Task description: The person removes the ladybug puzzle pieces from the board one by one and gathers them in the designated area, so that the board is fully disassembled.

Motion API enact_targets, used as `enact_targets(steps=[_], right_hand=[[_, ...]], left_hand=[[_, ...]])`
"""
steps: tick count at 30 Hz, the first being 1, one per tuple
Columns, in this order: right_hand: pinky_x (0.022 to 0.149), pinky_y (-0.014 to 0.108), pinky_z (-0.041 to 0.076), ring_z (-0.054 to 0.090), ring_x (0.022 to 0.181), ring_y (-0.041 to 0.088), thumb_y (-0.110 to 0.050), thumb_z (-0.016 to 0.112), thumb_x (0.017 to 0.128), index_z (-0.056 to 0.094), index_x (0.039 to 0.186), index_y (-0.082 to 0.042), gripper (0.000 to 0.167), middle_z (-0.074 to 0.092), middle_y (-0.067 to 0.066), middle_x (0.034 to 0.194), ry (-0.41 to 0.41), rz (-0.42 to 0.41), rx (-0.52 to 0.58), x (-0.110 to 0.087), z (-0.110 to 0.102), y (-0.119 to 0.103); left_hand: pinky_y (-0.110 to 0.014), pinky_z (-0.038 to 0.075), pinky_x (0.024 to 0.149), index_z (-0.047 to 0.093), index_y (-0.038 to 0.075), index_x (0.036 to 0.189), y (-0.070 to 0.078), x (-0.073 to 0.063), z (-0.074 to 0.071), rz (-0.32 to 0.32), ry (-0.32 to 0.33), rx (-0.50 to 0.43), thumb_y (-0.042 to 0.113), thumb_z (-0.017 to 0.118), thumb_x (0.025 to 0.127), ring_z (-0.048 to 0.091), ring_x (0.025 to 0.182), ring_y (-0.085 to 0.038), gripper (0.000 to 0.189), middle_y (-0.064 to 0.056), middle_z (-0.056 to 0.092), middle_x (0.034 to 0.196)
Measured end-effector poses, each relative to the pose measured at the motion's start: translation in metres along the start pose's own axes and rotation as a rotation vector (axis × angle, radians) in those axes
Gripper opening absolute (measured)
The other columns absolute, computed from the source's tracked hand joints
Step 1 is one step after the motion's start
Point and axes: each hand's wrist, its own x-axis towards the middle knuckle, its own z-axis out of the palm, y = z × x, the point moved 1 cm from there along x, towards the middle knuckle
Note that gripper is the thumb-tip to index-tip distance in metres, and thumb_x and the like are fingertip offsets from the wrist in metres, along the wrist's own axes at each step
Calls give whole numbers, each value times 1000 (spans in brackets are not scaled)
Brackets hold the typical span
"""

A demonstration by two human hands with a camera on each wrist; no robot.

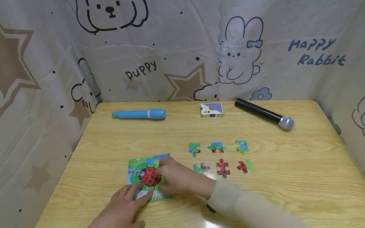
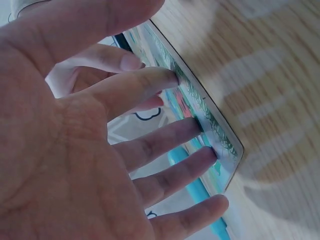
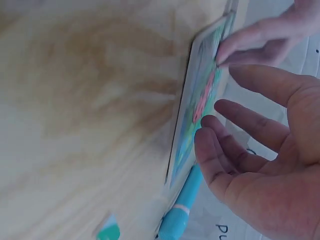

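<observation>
A ladybug jigsaw puzzle [image 1: 134, 163] lies flat on the table, with a red spotted ladybug on a green leaf. My left hand [image 1: 122, 207] spreads over its near edge, its fingertips resting on the picture's grassy border. From the right, my right hand [image 1: 176, 177] reaches across the puzzle's right side and covers part of it. In the right wrist view its fingers [image 3: 250, 122] bend loosely at the puzzle's surface, with nothing visible between them. Several loose jigsaw pieces [image 1: 222, 168] lie in two rows to the right, beyond the right forearm.
At the back of the wooden table [image 1: 296, 169] lie a blue pen-like stick [image 1: 139, 114], a small card box [image 1: 211, 110] and a black microphone [image 1: 262, 112]. A small dark object [image 1: 211, 209] shows beneath the right sleeve. A printed curtain [image 1: 183, 37] hangs around the back and sides.
</observation>
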Motion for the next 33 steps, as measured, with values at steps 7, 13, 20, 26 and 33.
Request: enact_targets(steps=[7,13,20,26,33], right_hand=[[94,29,54,60,100,14,-19,88,85,80,114,-13,31,69,1,109,-8,67,-69,3,7,-13],[86,30,56,62,97,19,-20,93,79,79,113,-12,37,70,5,109,-18,176,-82,4,7,-20],[86,30,59,69,100,21,-18,96,76,73,120,-12,50,76,3,108,-59,240,-33,6,4,-22],[86,26,59,70,102,15,-19,97,75,70,122,-12,54,76,0,109,-85,260,36,6,1,-19],[90,26,58,69,105,13,-17,96,76,70,121,-12,52,75,-2,111,-98,261,131,6,1,-12]], left_hand=[[-73,31,119,47,25,160,0,-1,-1,-7,-43,10,43,83,85,35,150,-48,85,-17,40,165],[-71,36,117,48,27,159,-3,0,-1,-2,-41,5,45,82,86,36,149,-45,82,-16,40,165],[-65,47,111,47,27,160,-4,0,0,4,-50,-43,43,82,88,35,148,-44,81,-17,38,165],[-65,47,111,48,27,159,-4,1,-1,10,-53,-28,43,81,88,37,147,-44,80,-17,41,163],[-66,44,113,48,26,159,-3,2,-1,19,-51,-14,43,81,88,38,147,-45,80,-19,42,162]])
